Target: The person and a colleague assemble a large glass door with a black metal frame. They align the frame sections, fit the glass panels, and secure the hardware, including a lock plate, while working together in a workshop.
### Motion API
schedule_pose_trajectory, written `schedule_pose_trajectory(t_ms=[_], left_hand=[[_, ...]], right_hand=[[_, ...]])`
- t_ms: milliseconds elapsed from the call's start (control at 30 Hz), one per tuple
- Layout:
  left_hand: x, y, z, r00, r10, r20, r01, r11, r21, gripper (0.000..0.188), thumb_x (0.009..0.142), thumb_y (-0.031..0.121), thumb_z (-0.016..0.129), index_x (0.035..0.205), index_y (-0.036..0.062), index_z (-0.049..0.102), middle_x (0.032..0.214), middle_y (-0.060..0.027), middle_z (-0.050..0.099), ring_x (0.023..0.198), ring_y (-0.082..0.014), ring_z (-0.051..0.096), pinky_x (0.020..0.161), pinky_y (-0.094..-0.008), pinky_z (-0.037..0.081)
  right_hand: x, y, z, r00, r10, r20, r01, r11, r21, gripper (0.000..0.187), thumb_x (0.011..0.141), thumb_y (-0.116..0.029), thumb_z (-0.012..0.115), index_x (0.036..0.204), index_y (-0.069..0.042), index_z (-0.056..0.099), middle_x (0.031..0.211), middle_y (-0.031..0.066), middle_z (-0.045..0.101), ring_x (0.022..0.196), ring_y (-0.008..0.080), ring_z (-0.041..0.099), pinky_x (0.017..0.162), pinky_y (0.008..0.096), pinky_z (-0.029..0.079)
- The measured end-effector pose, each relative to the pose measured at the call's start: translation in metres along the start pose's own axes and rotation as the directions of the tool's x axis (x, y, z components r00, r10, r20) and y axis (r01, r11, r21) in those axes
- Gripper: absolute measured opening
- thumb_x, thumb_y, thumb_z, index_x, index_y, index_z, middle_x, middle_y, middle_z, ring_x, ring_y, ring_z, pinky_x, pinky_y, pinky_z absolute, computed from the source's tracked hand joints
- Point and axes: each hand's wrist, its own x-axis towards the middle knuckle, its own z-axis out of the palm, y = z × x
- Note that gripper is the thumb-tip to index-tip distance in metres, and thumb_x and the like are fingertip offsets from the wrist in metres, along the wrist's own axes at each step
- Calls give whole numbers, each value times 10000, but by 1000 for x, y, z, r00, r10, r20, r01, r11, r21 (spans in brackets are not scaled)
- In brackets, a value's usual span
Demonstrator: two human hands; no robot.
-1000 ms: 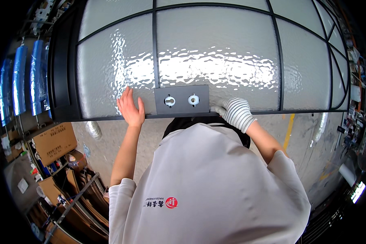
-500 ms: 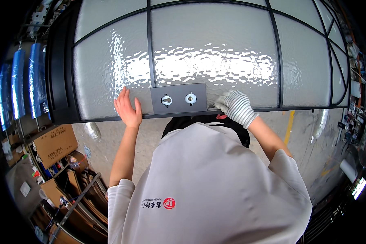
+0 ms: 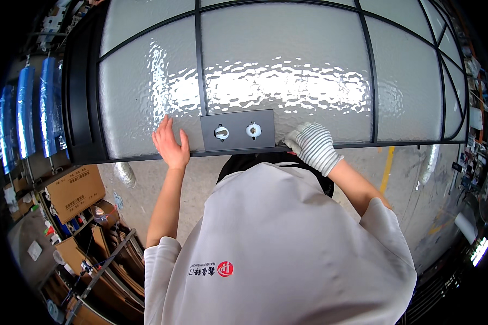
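A large black-framed door (image 3: 107,161) with textured glass panes (image 3: 287,43) lies flat before me. On its near edge sits a dark grey lock plate (image 3: 237,142) with two cut-outs showing pale fittings. Left of the plate, my bare left hand (image 3: 171,145) rests over the near frame, fingers stretched onto the glass and thumb apart. My right hand (image 3: 313,146), in a white and grey striped glove, is just right of the plate. Its fingers are bent together at the near frame edge; whatever they pinch is too small or hidden. A bit of red shows under the fingertips.
Blue film-wrapped lengths (image 3: 26,114) stand at the left. Below them are a cardboard box (image 3: 76,192) and a rack (image 3: 100,271) of cardboard sheets. A yellow line (image 3: 387,169) marks the concrete floor on the right. Clutter lines the far right wall.
My right hand has shifted slightly along the near frame edge, and less red shows beneath its fingers. My left hand stays in place.
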Motion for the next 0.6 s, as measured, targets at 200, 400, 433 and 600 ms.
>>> schedule_pose_trajectory(t_ms=[200, 400, 433, 600], left_hand=[[1, 0, 0, 1000, 5, -13, -5, 1000, 1, 406, 827, 170, 577, 1205, 25, 539, 1309, -132, 526, 1206, -315, 475, 1069, -497, 254], [1, 0, -1, 1000, 2, -13, -3, 1000, -5, 418, 815, 165, 581, 1208, 29, 538, 1307, -129, 527, 1205, -317, 471, 1065, -501, 260], [1, 2, -1, 1000, 1, -12, -2, 1000, -14, 421, 813, 165, 582, 1210, 31, 538, 1308, -128, 526, 1206, -318, 469, 1065, -503, 259], [1, 2, 0, 1000, -8, -9, 8, 1000, -16, 431, 804, 172, 587, 1209, 33, 535, 1317, -121, 517, 1217, -314, 455, 1080, -510, 245]], right_hand=[[-1, 5, 5, 995, 95, 25, -97, 992, 81, 258, 870, -339, 549, 882, -123, 690, 849, 76, 657, 850, 263, 617, 783, 401, 483], [3, -7, 1, 998, 67, 8, -67, 991, 116, 271, 868, -341, 547, 871, -113, 692, 817, 86, 657, 831, 271, 621, 764, 396, 489], [4, 0, 0, 993, 96, 74, -109, 976, 189, 262, 863, -335, 557, 873, -113, 695, 801, 97, 659, 821, 277, 626, 748, 399, 493], [2, 2, 4, 992, 121, 37, -124, 987, 105, 267, 869, -340, 555, 844, -106, 682, 788, 114, 653, 814, 293, 626, 742, 411, 493]])
